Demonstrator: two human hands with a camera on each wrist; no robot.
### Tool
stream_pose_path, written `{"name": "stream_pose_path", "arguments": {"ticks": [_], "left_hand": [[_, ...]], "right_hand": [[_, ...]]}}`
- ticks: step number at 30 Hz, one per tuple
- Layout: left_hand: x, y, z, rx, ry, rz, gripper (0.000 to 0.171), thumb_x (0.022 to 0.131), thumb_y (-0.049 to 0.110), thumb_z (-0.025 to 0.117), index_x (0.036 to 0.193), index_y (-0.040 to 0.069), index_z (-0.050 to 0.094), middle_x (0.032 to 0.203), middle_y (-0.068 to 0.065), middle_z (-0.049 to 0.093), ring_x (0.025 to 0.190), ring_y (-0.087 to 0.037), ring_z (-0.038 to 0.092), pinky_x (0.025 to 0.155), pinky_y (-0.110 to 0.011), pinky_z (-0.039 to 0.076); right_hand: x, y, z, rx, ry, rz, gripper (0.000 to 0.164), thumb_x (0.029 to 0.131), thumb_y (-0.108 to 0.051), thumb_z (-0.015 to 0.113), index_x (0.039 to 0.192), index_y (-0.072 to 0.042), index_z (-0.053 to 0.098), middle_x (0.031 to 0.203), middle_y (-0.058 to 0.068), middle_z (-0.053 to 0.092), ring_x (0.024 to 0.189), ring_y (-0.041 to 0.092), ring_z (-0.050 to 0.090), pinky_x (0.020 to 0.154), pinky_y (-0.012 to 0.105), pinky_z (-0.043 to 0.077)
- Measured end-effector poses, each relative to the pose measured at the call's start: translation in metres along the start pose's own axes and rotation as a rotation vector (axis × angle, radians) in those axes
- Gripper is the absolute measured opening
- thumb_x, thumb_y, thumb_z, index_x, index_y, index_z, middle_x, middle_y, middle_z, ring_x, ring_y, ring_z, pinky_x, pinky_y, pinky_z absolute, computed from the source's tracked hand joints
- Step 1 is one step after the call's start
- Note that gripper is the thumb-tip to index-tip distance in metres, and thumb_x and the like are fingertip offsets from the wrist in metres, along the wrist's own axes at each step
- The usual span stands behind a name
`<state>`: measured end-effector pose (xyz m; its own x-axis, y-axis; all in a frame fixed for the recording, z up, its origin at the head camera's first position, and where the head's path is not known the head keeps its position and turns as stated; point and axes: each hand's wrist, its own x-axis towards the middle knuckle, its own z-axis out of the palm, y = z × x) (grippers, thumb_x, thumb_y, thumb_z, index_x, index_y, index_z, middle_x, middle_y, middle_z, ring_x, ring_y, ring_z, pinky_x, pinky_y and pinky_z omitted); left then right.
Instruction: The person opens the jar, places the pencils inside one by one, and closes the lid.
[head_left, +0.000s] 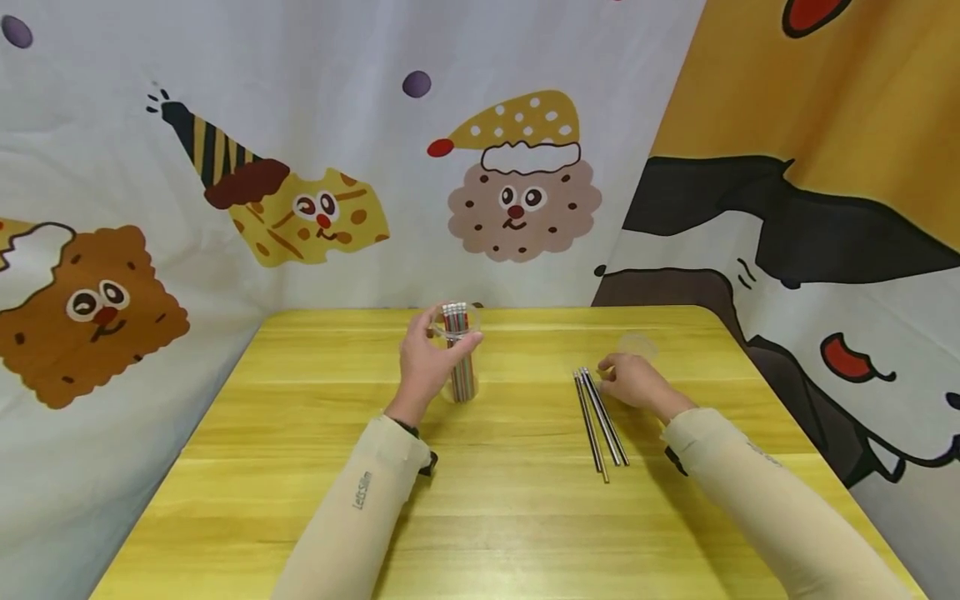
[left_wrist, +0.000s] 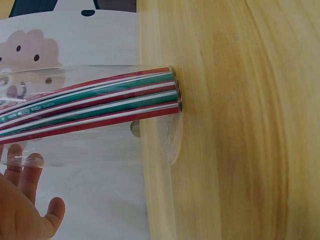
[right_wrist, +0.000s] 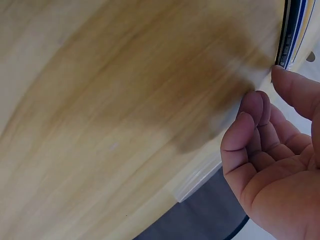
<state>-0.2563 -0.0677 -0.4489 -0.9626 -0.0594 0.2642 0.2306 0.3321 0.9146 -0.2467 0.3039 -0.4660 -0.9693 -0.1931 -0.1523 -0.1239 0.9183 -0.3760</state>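
Observation:
My left hand point(head_left: 426, 360) grips a clear plastic cylinder point(left_wrist: 110, 150) near its top rim, thumb on the near side. Inside it a bundle of red, green and white striped pencils point(left_wrist: 100, 105) leans to one side, standing on the bottom. The cylinder stands upright on the table. On the right, several dark striped pencils point(head_left: 602, 417) lie loosely side by side. My right hand point(head_left: 637, 383) is beside their far ends, fingers loosely bent. In the right wrist view its thumb is at the pencil ends, apart from the other fingers.
A clear round lid point(head_left: 637, 343) lies on the table just behind my right hand. The yellow wooden table point(head_left: 495, 517) ends at a cartoon-printed curtain point(head_left: 360, 283) along the back.

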Motion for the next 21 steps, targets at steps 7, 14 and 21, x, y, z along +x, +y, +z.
{"name": "stream_pose_path", "arguments": {"ticks": [7, 14, 21], "left_hand": [[-0.0006, 0.0001, -0.0015, -0.007, -0.003, -0.003, 0.083, 0.083, 0.06, 0.087, 0.152, 0.025, 0.057, 0.15, -0.004, 0.056, 0.124, -0.03, 0.055, 0.098, -0.05, 0.052], [-0.0001, 0.0001, -0.0013, -0.01, -0.005, -0.006, 0.083, 0.083, 0.06, 0.088, 0.152, 0.026, 0.057, 0.151, -0.004, 0.055, 0.123, -0.03, 0.055, 0.097, -0.05, 0.052], [0.0006, -0.0005, -0.0009, -0.006, -0.007, -0.006, 0.083, 0.083, 0.062, 0.087, 0.151, 0.026, 0.057, 0.148, -0.003, 0.056, 0.122, -0.029, 0.054, 0.096, -0.049, 0.052]], "right_hand": [[0.0039, -0.0014, 0.0017, 0.023, -0.024, -0.013, 0.044, 0.105, -0.026, 0.069, 0.136, 0.006, 0.066, 0.121, 0.027, 0.074, 0.107, 0.039, 0.073, 0.089, 0.052, 0.061], [0.0055, -0.0025, 0.0014, 0.001, -0.039, -0.014, 0.042, 0.104, -0.023, 0.071, 0.135, 0.005, 0.066, 0.118, 0.026, 0.076, 0.101, 0.035, 0.075, 0.085, 0.048, 0.062], [0.0071, -0.0026, -0.001, -0.039, -0.046, 0.035, 0.043, 0.103, -0.016, 0.067, 0.139, 0.008, 0.061, 0.119, 0.027, 0.074, 0.098, 0.033, 0.072, 0.083, 0.048, 0.06]]}}
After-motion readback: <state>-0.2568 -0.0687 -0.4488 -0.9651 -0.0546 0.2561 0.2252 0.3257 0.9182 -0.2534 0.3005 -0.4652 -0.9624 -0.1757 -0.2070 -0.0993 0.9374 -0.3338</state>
